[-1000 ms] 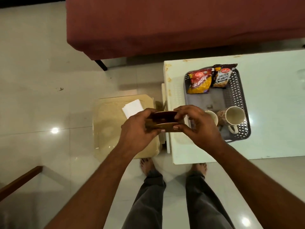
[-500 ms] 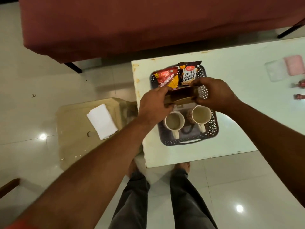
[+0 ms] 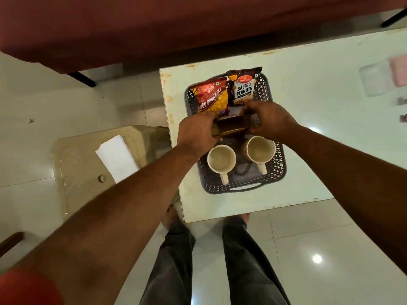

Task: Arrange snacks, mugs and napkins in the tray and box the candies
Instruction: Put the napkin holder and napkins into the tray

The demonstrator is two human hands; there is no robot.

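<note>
Setting the brown holder point(image 3: 233, 127) into the gap in the middle of the tray point(image 3: 279, 170)

We grip the holder by its two ends, our left hand point(image 3: 196, 133) and right hand point(image 3: 268, 119) each curled tight around it. It hangs just above the tray, between the red snack packet point(image 3: 211, 97) and peanut packet point(image 3: 244, 89) at the far end and the left mug point(image 3: 221, 159) and right mug point(image 3: 261, 149) nearer us. The gap looks narrow, so we judge it best to hold it level, come straight down, and let go only once it sits flat, touching neither mug rim nor packet. The napkins point(image 3: 117, 158) lie on the stool point(image 3: 77, 164), well apart from the tray.
</note>
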